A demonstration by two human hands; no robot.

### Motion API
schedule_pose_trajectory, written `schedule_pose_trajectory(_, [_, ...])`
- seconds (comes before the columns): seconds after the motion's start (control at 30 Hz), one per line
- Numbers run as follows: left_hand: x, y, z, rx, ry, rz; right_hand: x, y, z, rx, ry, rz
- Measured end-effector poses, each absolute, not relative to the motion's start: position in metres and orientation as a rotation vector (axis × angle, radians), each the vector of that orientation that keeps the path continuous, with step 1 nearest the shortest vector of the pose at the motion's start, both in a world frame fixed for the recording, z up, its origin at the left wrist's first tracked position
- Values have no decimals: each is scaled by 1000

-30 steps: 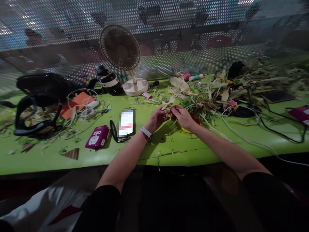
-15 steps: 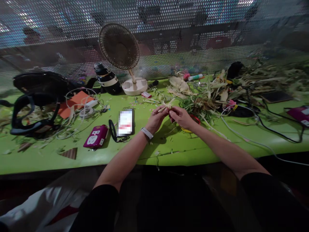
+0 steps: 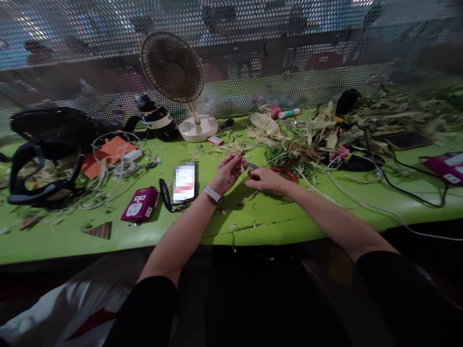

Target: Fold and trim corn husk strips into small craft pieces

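My left hand (image 3: 228, 172), with a pale watch band at its wrist, pinches a small strip of dried husk (image 3: 243, 165) between thumb and fingertips, held above the green table. To its right, my right hand (image 3: 267, 180) is curled over a pair of scissors (image 3: 288, 174) with red handles. A short length of grey blade points left from under the fingers, and the hand hides the middle of the scissors. A heap of green and brown plant fibres (image 3: 294, 158) lies just beyond the right hand.
A lit phone (image 3: 184, 182) and a purple box (image 3: 140, 204) lie left of my hands on the green table (image 3: 249, 233). Behind stand a fan (image 3: 198, 128) and a black bottle (image 3: 159, 124). Husks (image 3: 383, 118) and a white cable (image 3: 365, 208) spread rightward.
My hands were together over the husk piece; now they are apart. The left keeps the husk piece, while the right has moved down onto the scissors. The view has shifted slightly.
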State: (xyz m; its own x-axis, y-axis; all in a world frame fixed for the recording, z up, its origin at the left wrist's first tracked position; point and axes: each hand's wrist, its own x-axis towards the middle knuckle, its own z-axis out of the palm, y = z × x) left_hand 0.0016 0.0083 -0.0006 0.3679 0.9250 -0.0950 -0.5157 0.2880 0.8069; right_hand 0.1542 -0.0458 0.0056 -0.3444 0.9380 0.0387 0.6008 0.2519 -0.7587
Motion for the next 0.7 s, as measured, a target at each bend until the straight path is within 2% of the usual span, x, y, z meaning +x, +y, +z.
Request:
schedule_pose_trajectory(0.23, [-5,16,-2,959,741,950,172,-39,21,-1546,-2256,641])
schedule_pose_trajectory(0.47, [-6,23,-5,1120,834,930,217,-16,24,-1914,-1794,90])
schedule_pose_trajectory(0.6, [-8,28,-10,1126,824,914,230,-10,20,-1874,-1688,64])
schedule_pose_trajectory(0.7, [-11,30,-14,1141,846,903,230,-11,24,-1772,-1628,172])
